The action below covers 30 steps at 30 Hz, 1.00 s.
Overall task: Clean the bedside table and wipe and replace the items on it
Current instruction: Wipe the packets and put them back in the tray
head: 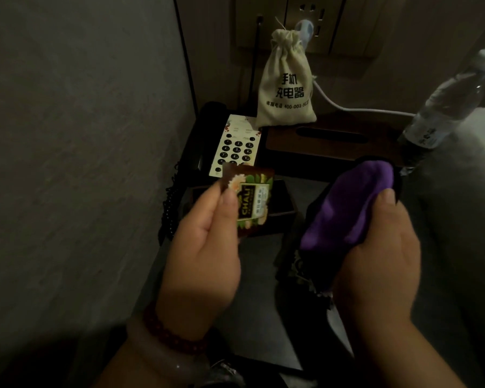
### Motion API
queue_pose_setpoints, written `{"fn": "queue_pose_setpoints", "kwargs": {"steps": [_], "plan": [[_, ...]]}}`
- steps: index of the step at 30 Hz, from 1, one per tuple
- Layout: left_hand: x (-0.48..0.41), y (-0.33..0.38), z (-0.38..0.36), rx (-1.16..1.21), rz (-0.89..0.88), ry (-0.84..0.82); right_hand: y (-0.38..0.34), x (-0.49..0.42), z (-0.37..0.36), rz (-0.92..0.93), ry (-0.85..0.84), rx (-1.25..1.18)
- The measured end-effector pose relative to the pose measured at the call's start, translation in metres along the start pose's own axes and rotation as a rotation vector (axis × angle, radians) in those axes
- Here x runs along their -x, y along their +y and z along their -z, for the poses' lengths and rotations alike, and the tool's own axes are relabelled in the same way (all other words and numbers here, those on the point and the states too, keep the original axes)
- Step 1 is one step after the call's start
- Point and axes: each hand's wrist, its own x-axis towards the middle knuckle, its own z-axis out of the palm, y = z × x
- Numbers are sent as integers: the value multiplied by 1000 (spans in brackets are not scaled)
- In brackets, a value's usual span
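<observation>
My left hand (205,247) pinches a brown and green tea sachet (251,203) by its corner, above a small dark tray (283,203) on the bedside table (258,289). My right hand (375,253) grips a bunched purple cloth (353,203) with a dark patterned edge, held just right of the sachet. Behind them sit a black telephone with a white keypad (235,147), a dark wooden tissue box (331,144) and a beige drawstring pouch (286,85) standing on the box.
A clear water bottle (443,107) leans at the right over white bedding (465,205). A white cable (347,107) runs from the wall socket panel (317,26). A grey padded wall (76,135) closes the left side. The phone's coiled cord (170,208) hangs at the table's left edge.
</observation>
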Motion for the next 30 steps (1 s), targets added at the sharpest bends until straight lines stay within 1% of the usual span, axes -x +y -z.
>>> {"fn": "queue_pose_setpoints", "kwargs": {"steps": [1,2,4,6,8,10,13,16,18,20,24,26,28,30], "plan": [[-3,1,3,-15,-24,34,-5,1,0,-5,15,-24],[-5,3,6,-65,-45,44,-5,-2,3,-27,11,-115],[-7,1,8,-112,-95,114,-4,-4,4,-81,15,-200],[-9,2,9,-78,-117,192,-7,-4,2,-114,36,-236],[-10,2,10,-25,-106,246,-10,-1,1,-107,53,-246],[-10,3,12,-6,-104,249,-13,0,1,-63,79,-276],[-10,3,15,2,-87,271,-13,1,6,85,140,-285],[-13,1,17,-1,-74,279,-8,1,8,218,77,-256],[-15,1,18,-6,-65,288,-2,3,7,289,-30,-172],[-16,1,20,-42,-67,300,2,4,5,358,-217,-15],[-17,0,25,-172,-138,326,11,14,-7,450,-773,408],[-19,-1,26,-193,-168,348,19,22,-14,490,-987,563],[-20,-2,27,-189,-183,364,25,30,-19,499,-1116,627],[-20,-2,27,-180,-192,369,27,35,-22,488,-1197,688]]}}
